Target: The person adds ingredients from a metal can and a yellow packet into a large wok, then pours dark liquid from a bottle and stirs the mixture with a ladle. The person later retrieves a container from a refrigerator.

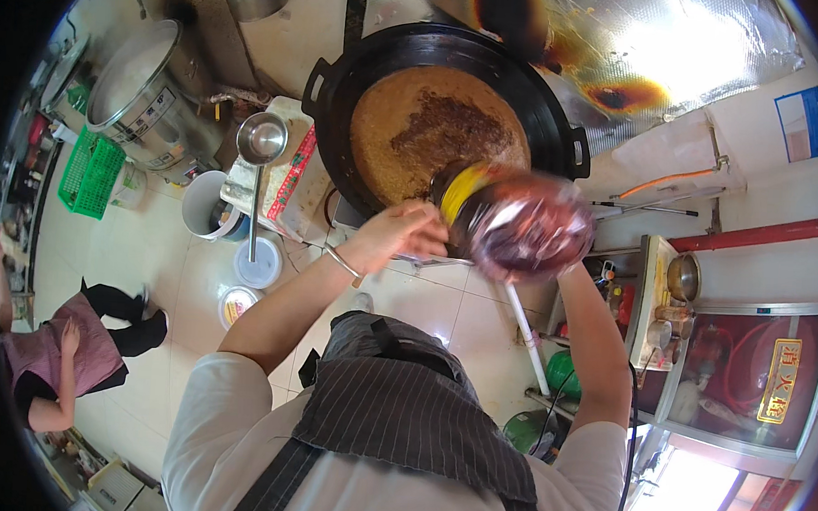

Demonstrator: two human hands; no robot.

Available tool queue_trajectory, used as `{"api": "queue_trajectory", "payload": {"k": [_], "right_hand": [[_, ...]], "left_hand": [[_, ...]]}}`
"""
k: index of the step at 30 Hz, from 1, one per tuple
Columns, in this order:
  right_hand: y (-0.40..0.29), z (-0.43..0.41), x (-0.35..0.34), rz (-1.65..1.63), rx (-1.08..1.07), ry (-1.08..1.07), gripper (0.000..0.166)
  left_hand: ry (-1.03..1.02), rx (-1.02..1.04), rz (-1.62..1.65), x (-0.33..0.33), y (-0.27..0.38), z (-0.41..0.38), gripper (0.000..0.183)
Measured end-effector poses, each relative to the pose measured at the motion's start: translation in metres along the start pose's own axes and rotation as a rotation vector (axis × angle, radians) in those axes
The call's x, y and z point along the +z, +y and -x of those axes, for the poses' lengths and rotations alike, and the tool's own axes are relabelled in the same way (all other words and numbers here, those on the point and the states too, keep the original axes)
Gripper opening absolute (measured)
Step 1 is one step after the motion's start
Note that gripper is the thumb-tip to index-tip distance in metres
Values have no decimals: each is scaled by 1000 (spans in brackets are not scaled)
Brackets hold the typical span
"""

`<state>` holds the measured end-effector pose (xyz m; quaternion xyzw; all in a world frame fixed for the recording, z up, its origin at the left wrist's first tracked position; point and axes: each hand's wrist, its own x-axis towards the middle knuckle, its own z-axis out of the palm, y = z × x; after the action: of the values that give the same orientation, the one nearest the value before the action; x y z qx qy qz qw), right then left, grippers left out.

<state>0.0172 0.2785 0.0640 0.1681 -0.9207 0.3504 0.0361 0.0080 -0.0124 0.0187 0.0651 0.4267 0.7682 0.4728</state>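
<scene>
A large clear plastic jug [528, 223] of dark liquid, with a yellow label band, is tipped over a big black wok [555, 117]. Brownish, grainy food or sauce [373, 136] fills the wok's bottom, and a darker patch spreads across its middle. My right forearm [592, 334] reaches up to the jug, which hides the hand supporting it. Beside the jug's neck end is my left hand [406, 238], blurred, with a bangle at the wrist. Whether its fingers touch the jug is unclear.
Left of the wok, a long-handled metal ladle [262, 140] rests on a white box-like stand [288, 173]. Buckets [207, 207] and lidded tubs [257, 261] stand on the tiled floor. Another person [74, 349] is at far left. Bowls [684, 277] sit on a shelf at right.
</scene>
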Motion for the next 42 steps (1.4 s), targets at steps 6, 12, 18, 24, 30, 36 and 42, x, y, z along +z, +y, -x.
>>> {"api": "queue_trajectory", "payload": {"k": [6,12,18,24,30,36,42], "right_hand": [[4,-29,9,-218,208,126,32],[-6,-44,10,-435,439,146,23],[-21,-54,6,-431,490,170,26],[-15,-56,-4,-452,490,166,26],[-17,-58,-14,-474,498,123,25],[-21,-58,-22,-441,500,98,25],[-24,-56,-21,-455,512,89,29]], "left_hand": [[316,787,-1134,2,61,-39,95],[174,767,-964,-9,83,-69,84],[232,732,-888,-10,83,-75,71],[261,809,-950,3,98,-77,64],[282,805,-956,15,109,-74,58],[298,820,-950,10,104,-81,55],[264,821,-950,12,102,-77,56]]}}
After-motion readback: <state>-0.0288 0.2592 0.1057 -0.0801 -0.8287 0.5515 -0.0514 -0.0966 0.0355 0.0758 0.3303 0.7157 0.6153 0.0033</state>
